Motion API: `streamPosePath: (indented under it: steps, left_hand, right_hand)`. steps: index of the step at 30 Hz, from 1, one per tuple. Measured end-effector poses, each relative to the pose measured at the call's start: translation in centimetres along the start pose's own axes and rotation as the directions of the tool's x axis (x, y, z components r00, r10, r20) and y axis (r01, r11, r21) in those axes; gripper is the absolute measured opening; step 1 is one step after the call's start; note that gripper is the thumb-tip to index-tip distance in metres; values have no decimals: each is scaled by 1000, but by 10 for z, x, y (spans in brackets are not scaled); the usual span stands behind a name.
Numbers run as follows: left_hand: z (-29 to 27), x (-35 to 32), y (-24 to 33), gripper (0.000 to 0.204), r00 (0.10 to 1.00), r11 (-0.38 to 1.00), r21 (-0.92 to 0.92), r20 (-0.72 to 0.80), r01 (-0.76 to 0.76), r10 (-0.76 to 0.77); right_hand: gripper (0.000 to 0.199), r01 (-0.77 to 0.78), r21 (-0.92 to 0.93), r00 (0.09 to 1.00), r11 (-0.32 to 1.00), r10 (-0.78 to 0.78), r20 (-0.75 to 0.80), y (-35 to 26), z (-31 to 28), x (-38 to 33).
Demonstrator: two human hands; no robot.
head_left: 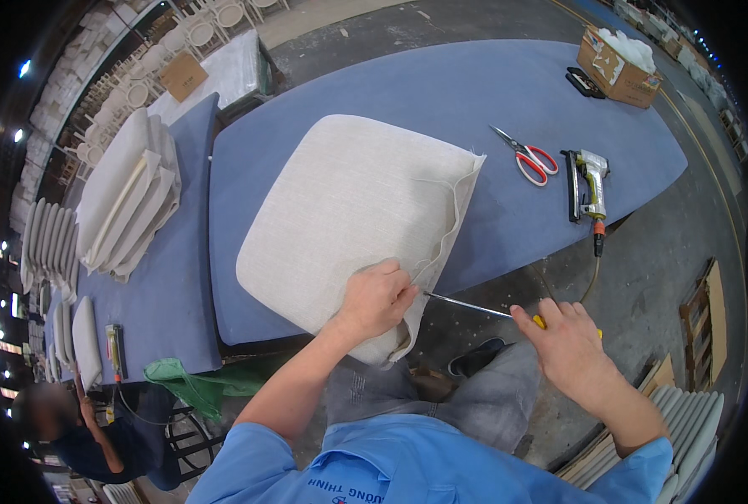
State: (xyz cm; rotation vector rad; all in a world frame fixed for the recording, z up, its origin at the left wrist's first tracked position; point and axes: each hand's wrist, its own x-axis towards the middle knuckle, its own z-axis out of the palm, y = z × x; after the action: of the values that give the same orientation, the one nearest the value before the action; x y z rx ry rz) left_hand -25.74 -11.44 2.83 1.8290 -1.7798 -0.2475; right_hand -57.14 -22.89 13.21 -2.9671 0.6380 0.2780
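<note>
A cream fabric-covered seat cushion (340, 193) lies on the blue table, its open, frayed edge toward the right and its near corner over my lap. My left hand (380, 296) is closed on the fabric at that edge, fingers pinching the folded cloth. In my right hand (569, 340) is a screwdriver (471, 307) with a yellow handle and a long metal shaft. Its tip meets the cushion's edge right beside my left fingers; whether it goes under the cloth cannot be made out.
On the blue table (441, 76) lie red-handled scissors (529, 160) and a staple gun (591, 185) with a hose. A cardboard box (618, 71) stands at the far right. Stacked covers (130, 197) fill the left table, where a person (109, 433) sits. Cushion panels (685, 428) stand at lower right.
</note>
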Motion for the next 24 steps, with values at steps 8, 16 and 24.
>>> streamPosePath:
  steps: [8,16,24]
  left_hand:
    - [3,-1,1,27,1000,1000,1,-14,-14,14]
    - [6,0,2,27,999,1000,-12,-41,-5,5]
    - [1,2,0,30,1000,1000,22,-8,-16,16]
  right_hand:
    - [61,94,-229,995,969,-97,-1,-13,-21,10]
    - [52,-119,691,992,713,114,53,11,93,-7]
    - [46,-193,950,974,246,166,155,-8,179,-1]
